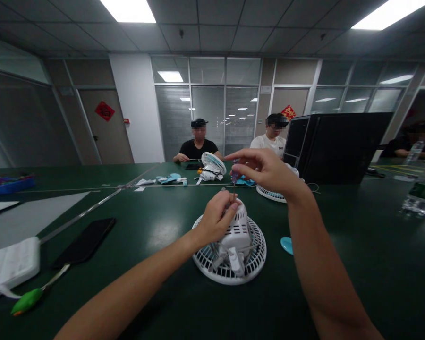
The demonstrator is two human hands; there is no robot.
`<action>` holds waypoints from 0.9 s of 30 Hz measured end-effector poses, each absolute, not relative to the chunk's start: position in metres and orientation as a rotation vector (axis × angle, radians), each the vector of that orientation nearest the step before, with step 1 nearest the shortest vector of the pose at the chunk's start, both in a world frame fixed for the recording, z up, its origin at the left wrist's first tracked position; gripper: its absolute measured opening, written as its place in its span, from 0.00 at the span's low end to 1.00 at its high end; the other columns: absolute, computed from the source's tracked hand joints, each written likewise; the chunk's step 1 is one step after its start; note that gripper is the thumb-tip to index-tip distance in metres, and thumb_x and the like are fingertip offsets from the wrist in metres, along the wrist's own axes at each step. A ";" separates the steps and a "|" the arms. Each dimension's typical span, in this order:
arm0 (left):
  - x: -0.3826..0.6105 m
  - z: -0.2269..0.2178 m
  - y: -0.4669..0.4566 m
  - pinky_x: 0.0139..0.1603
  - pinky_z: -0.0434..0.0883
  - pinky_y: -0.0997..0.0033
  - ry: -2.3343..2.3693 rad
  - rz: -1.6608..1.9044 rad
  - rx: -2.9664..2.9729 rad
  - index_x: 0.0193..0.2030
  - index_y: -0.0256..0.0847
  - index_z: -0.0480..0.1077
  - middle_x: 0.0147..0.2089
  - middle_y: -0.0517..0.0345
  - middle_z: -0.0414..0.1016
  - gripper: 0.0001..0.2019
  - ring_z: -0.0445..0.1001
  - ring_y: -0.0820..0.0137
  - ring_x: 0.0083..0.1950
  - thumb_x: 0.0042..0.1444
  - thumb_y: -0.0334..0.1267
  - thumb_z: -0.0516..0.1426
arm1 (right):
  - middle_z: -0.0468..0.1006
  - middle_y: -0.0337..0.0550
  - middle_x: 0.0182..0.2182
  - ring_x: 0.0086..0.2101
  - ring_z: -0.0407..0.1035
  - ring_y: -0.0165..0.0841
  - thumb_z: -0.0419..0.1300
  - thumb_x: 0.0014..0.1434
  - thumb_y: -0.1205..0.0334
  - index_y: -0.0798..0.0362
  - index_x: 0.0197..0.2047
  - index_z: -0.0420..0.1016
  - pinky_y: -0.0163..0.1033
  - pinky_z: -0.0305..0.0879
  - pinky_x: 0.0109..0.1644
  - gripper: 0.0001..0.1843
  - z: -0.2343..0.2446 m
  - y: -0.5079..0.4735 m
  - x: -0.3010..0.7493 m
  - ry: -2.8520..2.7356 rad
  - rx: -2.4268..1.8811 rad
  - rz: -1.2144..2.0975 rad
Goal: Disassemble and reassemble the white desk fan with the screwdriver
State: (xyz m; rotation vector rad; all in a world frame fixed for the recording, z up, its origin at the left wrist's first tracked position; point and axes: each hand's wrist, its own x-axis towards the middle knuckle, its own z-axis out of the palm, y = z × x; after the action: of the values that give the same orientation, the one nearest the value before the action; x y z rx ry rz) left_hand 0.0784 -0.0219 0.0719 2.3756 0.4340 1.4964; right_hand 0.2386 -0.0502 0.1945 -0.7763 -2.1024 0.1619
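A white fan (pixel 239 240) lies grille-down on the green table in front of me, its slotted motor housing facing up. My left hand (pixel 217 215) is closed on the top of that housing, thumb and fingers close around the tip of a screwdriver (pixel 234 178). The screwdriver stands upright on the housing, with a thin shaft and a translucent purplish handle. Above, my right hand (pixel 260 167) grips the handle between thumb and fingers, index finger stretched out. The screw spot itself is hidden by my left fingers. A blue round piece (pixel 287 245) lies right of the fan.
A phone (pixel 85 241), a white box-like device (pixel 14 264) and a green cord-end toy (pixel 27 301) lie at left. Farther back are another fan (pixel 212 167), blue parts (pixel 170 178), a large black case (pixel 343 146) and a bottle (pixel 423 189). Two people (pixel 198 146) sit opposite.
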 end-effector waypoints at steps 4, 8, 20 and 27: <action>0.080 0.072 -0.022 0.53 0.69 0.59 0.441 1.486 2.387 0.36 0.41 0.66 0.38 0.52 0.72 0.09 0.72 0.62 0.46 0.65 0.36 0.47 | 0.74 0.40 0.28 0.28 0.69 0.30 0.63 0.57 0.57 0.56 0.43 0.76 0.36 0.67 0.31 0.13 0.192 -0.044 0.237 -2.051 -0.836 0.043; 0.079 0.072 -0.023 0.53 0.69 0.58 0.444 1.477 2.392 0.36 0.41 0.66 0.38 0.52 0.72 0.09 0.72 0.62 0.46 0.66 0.36 0.47 | 0.77 0.43 0.33 0.30 0.72 0.31 0.58 0.60 0.59 0.56 0.42 0.76 0.37 0.70 0.34 0.11 0.192 -0.043 0.239 -2.078 -0.811 0.099; 0.078 0.074 -0.024 0.51 0.69 0.58 0.451 1.475 2.455 0.37 0.40 0.67 0.37 0.51 0.71 0.11 0.71 0.62 0.45 0.66 0.37 0.45 | 0.77 0.43 0.30 0.32 0.73 0.32 0.64 0.56 0.54 0.55 0.34 0.72 0.38 0.70 0.35 0.12 0.193 -0.049 0.241 -2.046 -0.798 0.133; 0.077 0.074 -0.024 0.51 0.68 0.59 0.471 1.473 2.477 0.38 0.39 0.69 0.38 0.50 0.72 0.13 0.72 0.62 0.46 0.66 0.37 0.45 | 0.79 0.47 0.38 0.39 0.74 0.34 0.59 0.60 0.61 0.56 0.43 0.75 0.40 0.72 0.41 0.11 0.194 -0.049 0.238 -2.082 -0.703 0.148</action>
State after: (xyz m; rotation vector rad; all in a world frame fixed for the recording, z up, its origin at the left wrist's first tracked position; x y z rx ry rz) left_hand 0.0769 -0.0235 0.0736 2.4772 0.4707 1.4734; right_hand 0.2385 -0.0494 0.1938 -0.7026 -2.0817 0.1479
